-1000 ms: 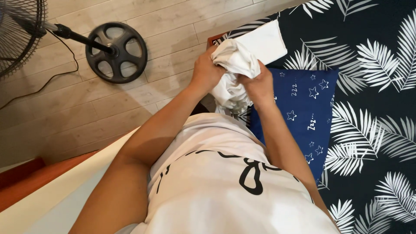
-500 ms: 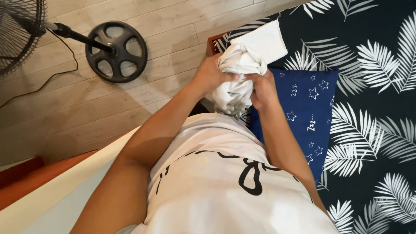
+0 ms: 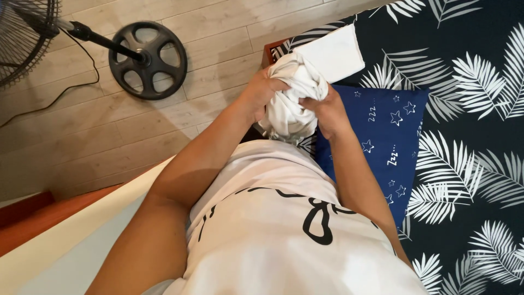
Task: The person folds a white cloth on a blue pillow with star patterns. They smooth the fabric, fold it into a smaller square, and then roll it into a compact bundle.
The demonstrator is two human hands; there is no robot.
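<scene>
My left hand (image 3: 261, 94) and right hand (image 3: 323, 112) both gripped the bunched white cloth (image 3: 292, 98) between them, its long axis running twelve to six, above the bed (image 3: 469, 164) edge, the blue pillow (image 3: 390, 142) at three o'clock.

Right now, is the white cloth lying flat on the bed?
No, the white cloth is bunched up between the left hand and right hand, above the blue pillow.
</scene>
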